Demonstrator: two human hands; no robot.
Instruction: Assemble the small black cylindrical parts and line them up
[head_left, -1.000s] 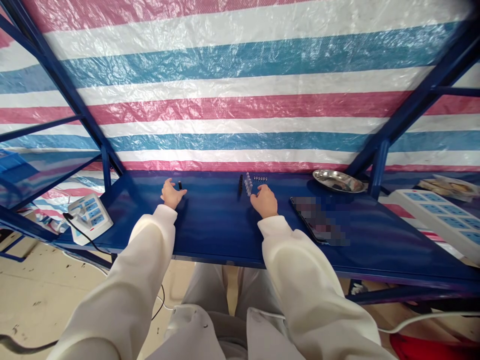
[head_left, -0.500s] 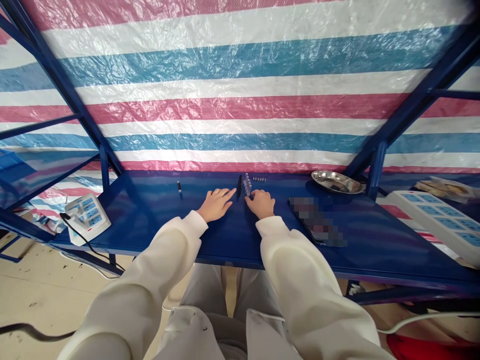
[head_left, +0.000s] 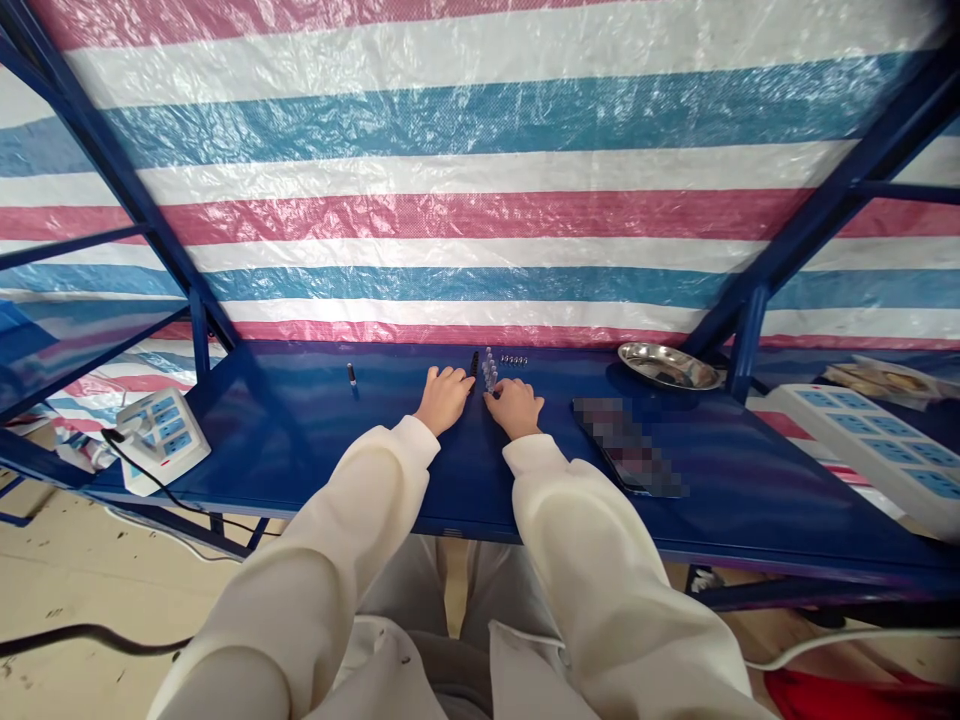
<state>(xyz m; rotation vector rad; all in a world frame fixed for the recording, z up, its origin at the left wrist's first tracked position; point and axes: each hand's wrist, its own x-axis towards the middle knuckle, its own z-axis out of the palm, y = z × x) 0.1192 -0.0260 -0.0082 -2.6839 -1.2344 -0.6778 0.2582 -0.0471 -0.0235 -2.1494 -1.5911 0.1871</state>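
My left hand (head_left: 446, 398) rests with curled fingers at the near end of a row of small black parts (head_left: 475, 364). Its thumb and forefinger come together there, and whatever lies between them is hidden. Just to the right stands a row of small clear plastic parts (head_left: 489, 366). At that row's near end is my right hand (head_left: 517, 407), its thumb and fingertips bent inward; I cannot make out what they hold. Behind it, a short row of small shiny metal pieces (head_left: 514, 360) runs sideways. All three rows are on the blue table (head_left: 300, 430).
A small dark-and-white cylinder (head_left: 351, 375) stands at the left. To the right are a phone-like flat dark object (head_left: 622, 450), blurred out, and a shiny metal dish (head_left: 667, 366). White power strips (head_left: 161, 440) flank the table, with blue frame posts and striped sheeting behind.
My left hand has moved right and its outstretched fingers have curled in at the black row. The right hand stays by the clear parts. The whole view has shifted slightly.
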